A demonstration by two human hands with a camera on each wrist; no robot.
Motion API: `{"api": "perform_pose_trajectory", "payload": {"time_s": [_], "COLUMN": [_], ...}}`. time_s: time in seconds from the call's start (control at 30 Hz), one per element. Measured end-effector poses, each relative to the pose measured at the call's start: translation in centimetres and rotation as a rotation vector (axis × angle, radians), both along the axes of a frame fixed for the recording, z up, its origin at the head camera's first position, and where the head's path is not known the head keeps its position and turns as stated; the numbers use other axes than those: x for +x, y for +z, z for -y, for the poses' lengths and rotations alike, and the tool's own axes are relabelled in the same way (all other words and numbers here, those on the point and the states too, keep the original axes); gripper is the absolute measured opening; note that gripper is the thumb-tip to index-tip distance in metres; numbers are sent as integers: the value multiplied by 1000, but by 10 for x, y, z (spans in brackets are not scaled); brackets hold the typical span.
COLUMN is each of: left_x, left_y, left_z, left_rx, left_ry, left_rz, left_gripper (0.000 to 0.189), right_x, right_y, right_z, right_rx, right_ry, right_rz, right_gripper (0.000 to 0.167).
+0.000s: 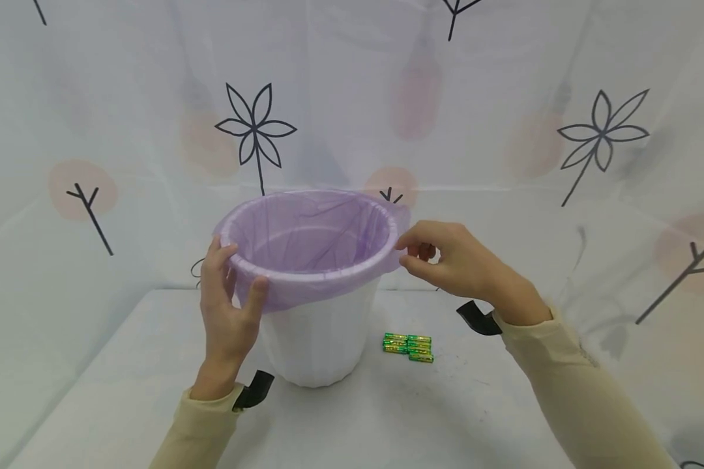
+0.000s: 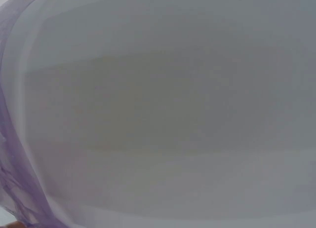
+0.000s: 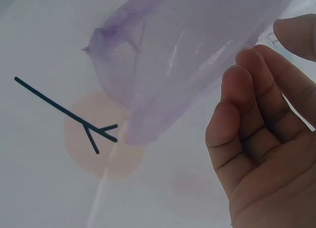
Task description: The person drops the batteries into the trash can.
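White printed fabric (image 1: 340, 71) hangs behind. The left hand (image 1: 229, 322) grips, probably to steady, the round white plastic bin (image 1: 317, 345); the right hand (image 1: 460, 260), loosely bent, seemingly empty, is just at the thin purple plastic bag (image 1: 305, 296), folded over the bin's top, likely to stay. Green-gold cylindrical batteries (image 1: 407, 346) lie nearby.

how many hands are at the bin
2: the left hand at the left side of the white bin, the right hand by the right side of the purple liner.

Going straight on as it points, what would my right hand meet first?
Your right hand would likely meet the purple liner folded over the top of the white bin; whether they touch is unclear.
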State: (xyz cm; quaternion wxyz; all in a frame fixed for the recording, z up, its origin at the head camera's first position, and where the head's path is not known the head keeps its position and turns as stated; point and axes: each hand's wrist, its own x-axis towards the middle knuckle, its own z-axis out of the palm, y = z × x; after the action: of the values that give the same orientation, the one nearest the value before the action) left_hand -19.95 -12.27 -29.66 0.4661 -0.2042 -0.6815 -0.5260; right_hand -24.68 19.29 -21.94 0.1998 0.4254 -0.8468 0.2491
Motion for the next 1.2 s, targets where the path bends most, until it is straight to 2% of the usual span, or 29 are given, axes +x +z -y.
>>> {"api": "perform_pose_trajectory", "payload": {"time_s": [0.27, 0.87, 1.2], "left_x": [-1, -1, -1], "left_y": [-1, 0, 0], "left_z": [0, 1, 1], "left_rx": [5, 8, 5], "left_ry": [-4, -12, -5], "left_rz": [-19, -7, -6], "left_gripper": [53, 53, 54], "right_x": [3, 8, 3], "right_y": [-27, -86, -117], "right_z": [-9, -11, -13], "right_rx": [-21, 52, 75], "right_ry": [17, -61, -113], "right_rz": [-25, 120, 163], "right_gripper": [20, 16, 15]}}
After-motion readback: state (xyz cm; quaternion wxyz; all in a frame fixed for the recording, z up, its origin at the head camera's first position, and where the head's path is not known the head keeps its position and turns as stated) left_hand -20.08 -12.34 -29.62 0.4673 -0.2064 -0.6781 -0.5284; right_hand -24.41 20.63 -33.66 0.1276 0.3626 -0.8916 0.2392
